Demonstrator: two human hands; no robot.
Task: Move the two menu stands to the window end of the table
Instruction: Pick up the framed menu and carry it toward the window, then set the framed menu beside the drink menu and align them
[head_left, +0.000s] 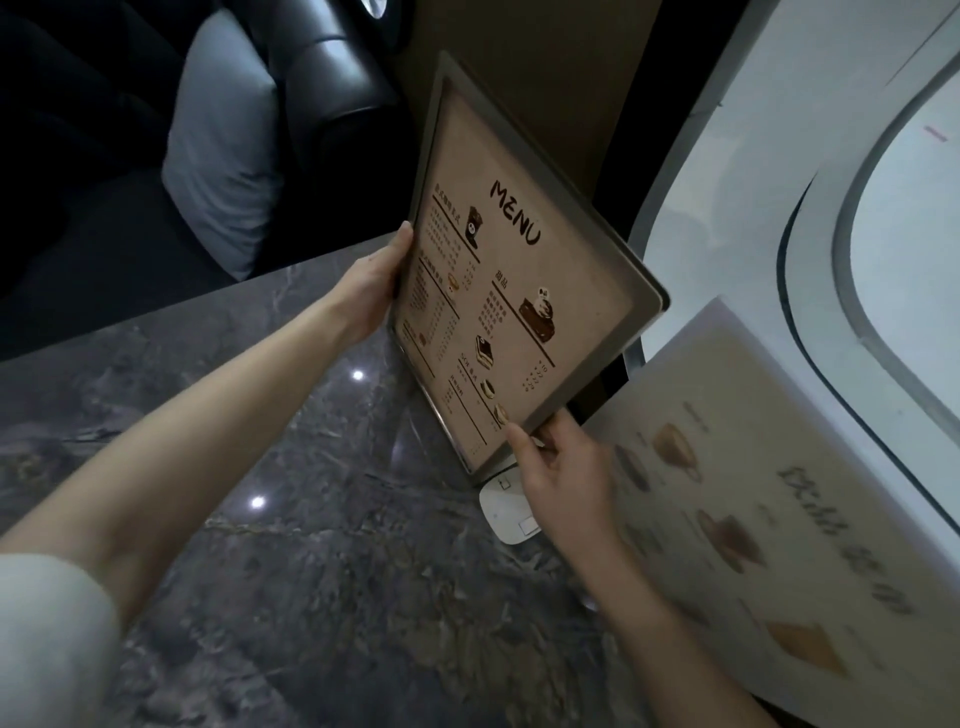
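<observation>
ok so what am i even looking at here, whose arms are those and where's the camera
There is no machine here. A person wears a wide-angle camera on the head, so the single picture looks forward and down along their own bare arms.

The left hand grips one side edge of a framed menu stand printed with the word MENU. The right hand holds its lower corner. Whether its base touches the table cannot be told.

Below is a dark marble table. A second menu stand, blurred and showing drinks, sits to the right beside the curved window. A small white device lies on the table near the right hand. Dark seating with a grey cushion sits beyond the table.
</observation>
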